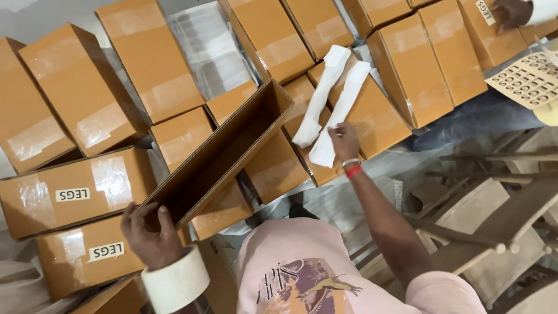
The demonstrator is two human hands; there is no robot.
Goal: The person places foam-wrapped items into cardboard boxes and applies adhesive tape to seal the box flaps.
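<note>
- The open cardboard box (pixel 218 157), long and narrow, lies tilted among sealed cartons; its long axis runs from the lower left up to the upper right.
- The left hand (pixel 150 232) grips the box's near lower-left end, fingers curled over the rim; a roll of clear tape (pixel 175 282) rides on that wrist like a bracelet.
- Just right of the box, two white foam-wrapped pieces (pixel 328 102) lie side by side on sealed cartons, roughly parallel to the box's axis.
- The right hand (pixel 344 142) pinches the near end of the right-hand piece, so it is the nearer hand to them.
- Far upper right of the box, another person's hand (pixel 514 13) rests on a carton beside a label sheet (pixel 526 81).
</note>
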